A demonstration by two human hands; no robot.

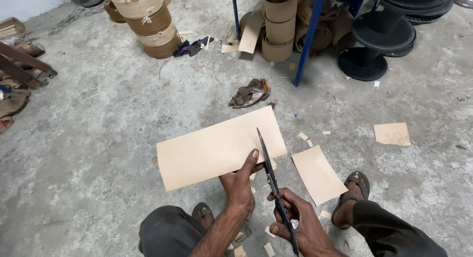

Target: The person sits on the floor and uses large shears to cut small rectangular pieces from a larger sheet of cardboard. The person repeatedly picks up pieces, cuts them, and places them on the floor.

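My left hand (240,184) grips the near edge of a long tan cardboard sheet (212,147) and holds it level above the concrete floor. My right hand (300,222) is closed around the handles of dark scissors (270,173). The blades point away from me and lie along the sheet's right end, just beside my left thumb. A smaller tan cut piece (318,174) lies on the floor to the right, near my right sandalled foot (354,190). My left foot (203,213) shows below my left wrist.
Small tan offcuts are scattered around my feet. A square tan piece (392,134) lies at right. A crumpled rag (250,93) lies ahead. Stacked cardboard rolls (148,21), more rolls (279,25) by a blue metal leg (308,37), and black round stands (379,37) fill the back.
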